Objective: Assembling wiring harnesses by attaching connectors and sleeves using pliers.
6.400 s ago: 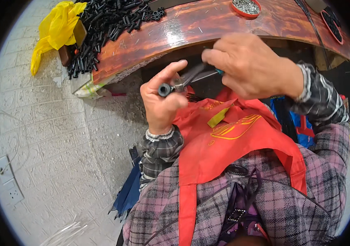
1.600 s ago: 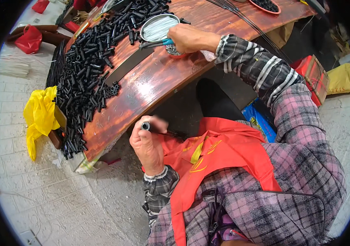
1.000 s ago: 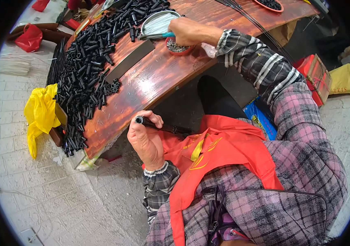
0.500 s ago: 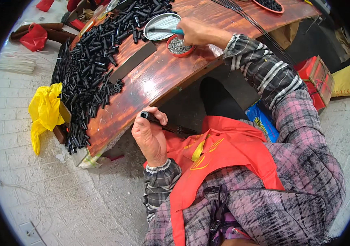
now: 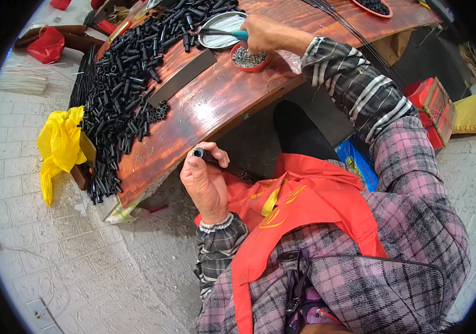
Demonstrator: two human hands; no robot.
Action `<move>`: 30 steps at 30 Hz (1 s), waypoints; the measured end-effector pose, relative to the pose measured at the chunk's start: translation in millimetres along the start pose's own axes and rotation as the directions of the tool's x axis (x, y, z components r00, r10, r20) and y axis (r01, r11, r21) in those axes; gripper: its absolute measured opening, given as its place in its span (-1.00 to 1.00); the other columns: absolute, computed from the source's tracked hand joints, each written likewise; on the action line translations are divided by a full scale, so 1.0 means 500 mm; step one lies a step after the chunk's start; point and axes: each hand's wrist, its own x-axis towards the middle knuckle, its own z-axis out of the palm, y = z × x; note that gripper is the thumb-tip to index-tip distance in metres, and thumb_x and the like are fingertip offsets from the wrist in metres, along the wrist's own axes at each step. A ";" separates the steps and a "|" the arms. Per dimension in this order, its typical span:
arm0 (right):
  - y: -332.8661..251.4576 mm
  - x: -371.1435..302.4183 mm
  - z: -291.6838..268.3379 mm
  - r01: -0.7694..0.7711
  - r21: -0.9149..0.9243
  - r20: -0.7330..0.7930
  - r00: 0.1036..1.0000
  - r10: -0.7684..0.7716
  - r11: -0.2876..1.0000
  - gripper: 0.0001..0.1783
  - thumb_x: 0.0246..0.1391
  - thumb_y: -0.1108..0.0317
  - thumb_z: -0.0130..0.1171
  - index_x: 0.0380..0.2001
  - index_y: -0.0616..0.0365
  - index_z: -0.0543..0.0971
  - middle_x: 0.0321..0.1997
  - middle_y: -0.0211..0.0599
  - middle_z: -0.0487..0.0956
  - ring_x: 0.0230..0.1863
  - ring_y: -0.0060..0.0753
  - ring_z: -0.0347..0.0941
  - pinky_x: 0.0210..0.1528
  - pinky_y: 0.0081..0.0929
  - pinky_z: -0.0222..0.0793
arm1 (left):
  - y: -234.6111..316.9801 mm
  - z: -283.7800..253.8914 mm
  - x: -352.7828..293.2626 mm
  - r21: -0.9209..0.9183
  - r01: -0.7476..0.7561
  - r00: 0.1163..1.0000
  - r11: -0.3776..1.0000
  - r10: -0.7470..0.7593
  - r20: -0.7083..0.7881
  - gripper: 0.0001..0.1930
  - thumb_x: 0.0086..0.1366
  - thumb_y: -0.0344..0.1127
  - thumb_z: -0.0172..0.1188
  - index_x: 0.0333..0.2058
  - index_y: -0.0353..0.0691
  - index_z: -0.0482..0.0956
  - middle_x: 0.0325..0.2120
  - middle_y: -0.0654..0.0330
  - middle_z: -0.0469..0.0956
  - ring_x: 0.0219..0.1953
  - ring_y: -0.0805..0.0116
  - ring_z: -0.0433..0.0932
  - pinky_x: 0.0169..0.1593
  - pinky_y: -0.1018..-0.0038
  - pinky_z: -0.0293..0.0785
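Observation:
My right hand [image 5: 274,38] is closed round the teal handle of a slim tool [image 5: 237,34]. The tool's dark shaft reaches across a round metal dish [image 5: 207,46] that holds thin white sticks [image 5: 228,24]. Just below that hand stands a small red bowl [image 5: 250,68] of little grey metal bits. My left hand [image 5: 204,188] is off the table's near edge, with fingers and thumb closed round a black tube [image 5: 198,152]. The tube's round end faces up; behind it, long dark rods [image 5: 246,173] run toward my lap.
Loose black tubes [image 5: 129,83] are heaped on the glossy brown table [image 5: 193,119], beside a flat metal bar [image 5: 185,76]. Thin black rods [image 5: 349,33] lie across the right side. A yellow bag [image 5: 62,142] hangs at the left edge. A red box [image 5: 430,111] stands at right.
The whole view has shifted slightly, so the table sits a little higher and to the right. Both hands keep their grips, and the tool is still over the dish.

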 end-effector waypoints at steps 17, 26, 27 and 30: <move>0.005 -0.095 -0.070 -0.073 0.902 0.103 0.994 -0.048 0.425 -0.82 -0.27 0.46 0.19 -0.50 0.23 0.46 -0.57 -0.39 0.43 -0.64 -0.64 0.30 -0.62 -0.68 0.22 | 0.022 0.072 -0.039 -0.010 0.020 1.000 1.000 -0.020 0.000 -0.54 0.17 0.01 -0.02 -0.32 -0.38 0.42 -0.56 0.20 0.35 -0.54 0.43 0.29 -0.42 0.52 0.23; -0.204 -0.266 0.012 -0.066 0.995 0.077 0.983 -0.166 0.075 -0.83 -0.20 0.46 0.18 -0.46 0.18 0.43 -0.52 -0.40 0.45 -0.60 -0.64 0.33 -0.57 -0.71 0.23 | 0.015 0.018 -0.096 -0.069 -0.091 0.995 0.993 0.094 0.032 -0.65 0.12 -0.20 0.14 -0.28 -0.42 0.42 -0.58 0.25 0.36 -0.55 0.52 0.27 -0.46 0.62 0.19; -0.222 -0.279 0.031 -0.064 0.995 0.075 0.984 -0.159 0.074 -0.85 -0.19 0.46 0.18 -0.48 0.19 0.44 -0.53 -0.42 0.45 -0.60 -0.66 0.31 -0.56 -0.72 0.22 | 0.012 0.012 -0.101 -0.056 -0.092 0.996 0.994 0.093 0.018 -0.65 0.12 -0.20 0.14 -0.28 -0.42 0.42 -0.58 0.25 0.36 -0.55 0.52 0.27 -0.46 0.62 0.19; -0.263 -0.307 0.067 -0.018 0.993 0.046 0.969 -0.241 0.118 -0.86 -0.18 0.44 0.18 -0.49 0.22 0.44 -0.53 -0.43 0.44 -0.60 -0.69 0.30 -0.56 -0.74 0.22 | 0.007 -0.009 -0.120 0.036 -0.091 0.994 0.995 0.093 -0.051 -0.70 0.08 -0.29 0.19 -0.29 -0.41 0.42 -0.58 0.27 0.37 -0.56 0.53 0.28 -0.46 0.63 0.19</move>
